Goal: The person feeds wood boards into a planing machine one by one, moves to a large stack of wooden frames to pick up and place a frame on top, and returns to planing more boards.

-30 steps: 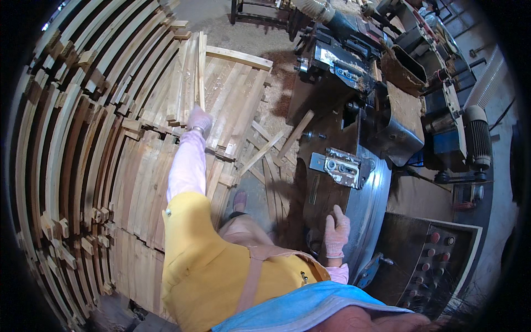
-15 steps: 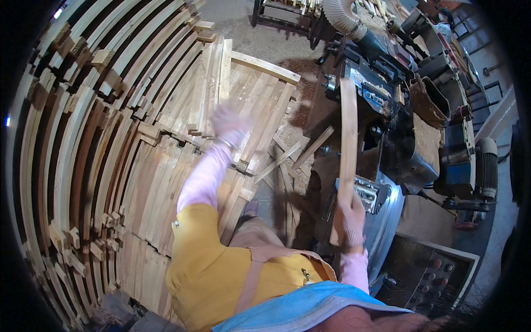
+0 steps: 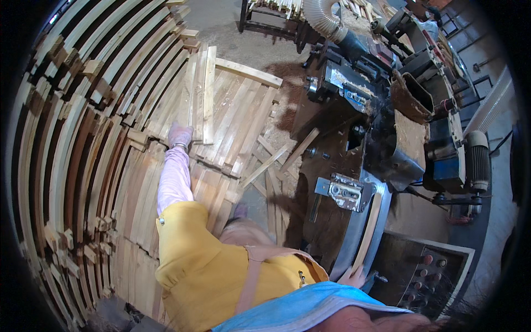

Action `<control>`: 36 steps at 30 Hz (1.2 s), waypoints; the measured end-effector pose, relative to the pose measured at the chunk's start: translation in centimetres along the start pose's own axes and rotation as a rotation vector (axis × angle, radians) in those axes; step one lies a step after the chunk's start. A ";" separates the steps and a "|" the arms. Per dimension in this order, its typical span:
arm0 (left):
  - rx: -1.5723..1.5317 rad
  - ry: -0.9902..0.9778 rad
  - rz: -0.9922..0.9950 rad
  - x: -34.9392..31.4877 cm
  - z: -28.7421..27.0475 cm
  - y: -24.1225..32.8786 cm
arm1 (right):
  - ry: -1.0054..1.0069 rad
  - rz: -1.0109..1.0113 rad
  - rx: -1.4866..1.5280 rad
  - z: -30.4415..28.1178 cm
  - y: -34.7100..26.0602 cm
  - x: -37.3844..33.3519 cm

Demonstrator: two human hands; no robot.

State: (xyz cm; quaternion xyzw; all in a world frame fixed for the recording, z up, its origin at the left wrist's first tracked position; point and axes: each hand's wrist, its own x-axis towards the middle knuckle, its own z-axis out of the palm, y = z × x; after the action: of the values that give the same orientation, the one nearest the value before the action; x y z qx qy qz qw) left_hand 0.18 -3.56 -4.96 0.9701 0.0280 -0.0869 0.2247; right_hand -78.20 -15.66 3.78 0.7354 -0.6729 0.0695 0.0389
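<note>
My left hand [image 3: 180, 134], in a pale glove, is stretched out to the stacked wood and closed at the near end of a wooden strip [image 3: 191, 94]. Its fingertips are partly hidden. Beside that strip another pale strip [image 3: 209, 94] lies lengthwise on the flat layer of boards [image 3: 243, 116]. Low at the right, my right hand [image 3: 353, 276] grips the near end of a slightly curved wooden strip [image 3: 367, 232]. That strip rests along the curved metal edge [image 3: 381, 207] of the machine; my body and clothing cover part of the hand.
Tall stacks of curved wooden pieces [image 3: 72, 160] line the left side. Loose offcuts [image 3: 271, 166] lie on the floor between stack and machine. A metal clamp block [image 3: 348, 191] sits on the machine table, a button panel [image 3: 428, 271] below right, and a ribbed hose [image 3: 326, 19] beyond.
My left hand has moved left and nearer, to the end of a strip on the stack. My right hand has drawn its strip back and down onto the machine's curved edge.
</note>
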 end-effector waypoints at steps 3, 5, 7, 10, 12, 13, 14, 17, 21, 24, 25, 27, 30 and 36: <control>0.025 0.079 0.108 -3.1 0.6 -4.2 | 0.159 -0.147 0.433 3.4 -4.5 10.9; -0.605 -0.064 0.139 -10.0 -1.6 -2.2 | 0.228 -0.120 0.318 5.8 -8.0 16.3; -0.604 -0.242 0.056 -12.8 2.1 -1.6 | 0.114 -0.093 0.269 4.5 -12.1 19.3; -0.836 -0.269 0.646 -22.2 9.4 -0.5 | -0.052 -0.337 0.767 1.9 -20.8 18.8; -1.020 -0.472 0.883 -30.9 8.5 5.1 | -0.326 -0.500 1.043 2.5 -26.1 15.3; -1.121 -0.596 0.933 -34.2 7.7 7.3 | -0.552 -0.480 1.162 1.5 -27.6 14.1; -1.179 -0.697 0.942 -35.7 6.9 8.9 | -0.779 -0.431 1.258 0.7 -29.1 12.9; -0.664 -0.636 0.687 -30.7 2.6 13.1 | -0.812 -0.232 1.207 -3.0 -27.6 13.0; 0.083 0.002 0.341 -12.0 2.8 9.8 | -0.624 0.067 1.051 -3.1 -15.0 11.5; 0.165 0.207 0.099 -2.6 3.5 4.2 | -0.117 -0.060 0.546 -3.9 -4.5 4.2; 0.110 0.138 0.006 -1.3 2.7 2.6 | -0.047 0.028 0.426 -3.2 -1.3 1.6; 0.044 0.000 -0.015 0.1 2.7 2.1 | -0.085 0.134 0.049 -2.1 3.8 -3.4; -0.072 -0.147 0.026 -1.0 0.8 3.4 | -0.027 0.150 -0.027 0.7 4.3 -5.6; -0.422 -0.169 -0.007 -9.4 2.7 -5.9 | 0.162 -0.023 0.161 4.3 -5.2 11.8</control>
State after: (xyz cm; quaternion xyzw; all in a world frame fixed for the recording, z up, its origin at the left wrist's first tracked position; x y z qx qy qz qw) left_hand -10.06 0.43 -8.20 0.8907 0.0299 -0.1611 0.4241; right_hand -71.78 -27.44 1.51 0.7358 -0.6513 0.1823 0.0349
